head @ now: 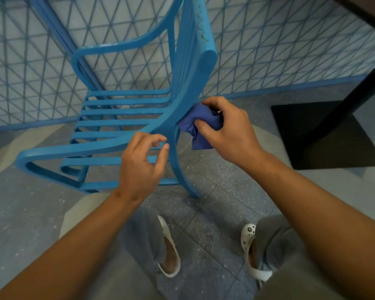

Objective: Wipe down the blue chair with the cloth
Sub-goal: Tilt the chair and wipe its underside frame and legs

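Blue chair [126, 118] backrest upright, seat facing left; right hand [227, 131] fingers grip cloth [198, 124]; left hand [142, 165] loosely curled

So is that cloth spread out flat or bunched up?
Bunched up. The cloth is crumpled into a wad in the right hand, pressed against the chair, one end hanging below.

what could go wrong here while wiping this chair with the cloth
The right hand grips a bunched cloth, so little fabric meets the blue chair frame and spots may be missed. The loose left hand sits by the frame without clearly gripping it, so the chair might shift. Slat gaps could be skipped.
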### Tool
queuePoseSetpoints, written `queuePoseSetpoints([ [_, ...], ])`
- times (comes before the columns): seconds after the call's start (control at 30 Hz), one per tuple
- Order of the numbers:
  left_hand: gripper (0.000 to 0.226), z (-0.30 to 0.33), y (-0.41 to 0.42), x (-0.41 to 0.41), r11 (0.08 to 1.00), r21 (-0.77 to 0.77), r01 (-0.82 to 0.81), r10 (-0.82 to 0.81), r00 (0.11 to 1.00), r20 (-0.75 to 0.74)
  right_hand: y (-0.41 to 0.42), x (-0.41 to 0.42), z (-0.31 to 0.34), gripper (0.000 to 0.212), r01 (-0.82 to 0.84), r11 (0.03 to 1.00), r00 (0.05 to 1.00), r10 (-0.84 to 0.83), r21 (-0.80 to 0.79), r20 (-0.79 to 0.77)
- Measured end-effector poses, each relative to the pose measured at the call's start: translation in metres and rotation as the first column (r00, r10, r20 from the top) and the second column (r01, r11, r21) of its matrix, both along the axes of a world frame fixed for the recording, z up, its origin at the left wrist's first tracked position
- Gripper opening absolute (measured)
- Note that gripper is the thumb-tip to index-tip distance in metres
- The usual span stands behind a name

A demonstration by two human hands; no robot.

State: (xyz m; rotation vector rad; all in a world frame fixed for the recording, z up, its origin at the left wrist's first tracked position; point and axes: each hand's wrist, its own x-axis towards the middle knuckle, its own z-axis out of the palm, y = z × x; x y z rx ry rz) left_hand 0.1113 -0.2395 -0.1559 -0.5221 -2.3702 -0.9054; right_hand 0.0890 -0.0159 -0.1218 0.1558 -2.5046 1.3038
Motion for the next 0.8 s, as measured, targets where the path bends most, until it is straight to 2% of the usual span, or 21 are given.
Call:
queuePoseSetpoints([
  [0.07, 0.003, -0.009, -0.001, 0.004, 1.0, 0.014, 0.023, -0.024, 0.996, 0.087, 0.0, -0.002, -0.002, 0.033, -0.006, 0.999, 1.0, 0.005, 0.042, 0.01],
  [0.13, 0.008, -0.023, -0.002, 0.001, 1.0, 0.007, 0.0, -0.002, 0.965, 0.262, 0.003, -0.003, -0.008, 0.028, -0.003, 0.993, 0.998, -0.005, 0.12, 0.065],
  [0.23, 0.027, -0.047, -0.004, -0.006, 0.996, -0.078, -0.049, 0.084, 0.835, 0.543, 0.013, -0.008, -0.029, 0.017, -0.044, 0.978, 0.971, -0.005, 0.202, 0.238],
  [0.3, 0.036, -0.057, -0.004, -0.01, 0.993, -0.079, -0.087, 0.117, 0.785, 0.608, 0.019, -0.01, -0.048, 0.013, -0.077, 0.981, 0.933, 0.007, 0.179, 0.359],
  [0.4, 0.039, -0.067, -0.003, -0.015, 0.994, -0.039, -0.102, 0.104, 0.781, 0.615, 0.02, -0.008, -0.077, 0.015, -0.035, 0.999, 0.883, 0.035, -0.01, 0.467],
  [0.5, 0.035, -0.076, 0.001, -0.015, 0.998, -0.018, -0.06, 0.058, 0.783, 0.619, 0.007, 0.0, -0.103, 0.011, 0.038, 0.978, 0.852, 0.076, -0.206, 0.517],
  [0.57, 0.03, -0.081, 0.004, -0.015, 0.998, -0.032, -0.052, 0.061, 0.802, 0.595, -0.005, 0.003, -0.115, 0.013, 0.076, 0.952, 0.861, 0.087, -0.296, 0.501],
  [0.67, 0.02, -0.082, 0.009, -0.02, 0.997, -0.025, -0.067, 0.07, 0.838, 0.542, -0.022, -0.001, -0.119, 0.033, 0.088, 0.898, 0.892, 0.121, -0.43, 0.436],
  [0.8, 0.016, -0.084, 0.01, -0.025, 0.995, -0.051, -0.084, 0.098, 0.857, 0.507, -0.036, -0.009, -0.114, 0.019, 0.077, 0.811, 0.939, 0.137, -0.581, 0.315],
])
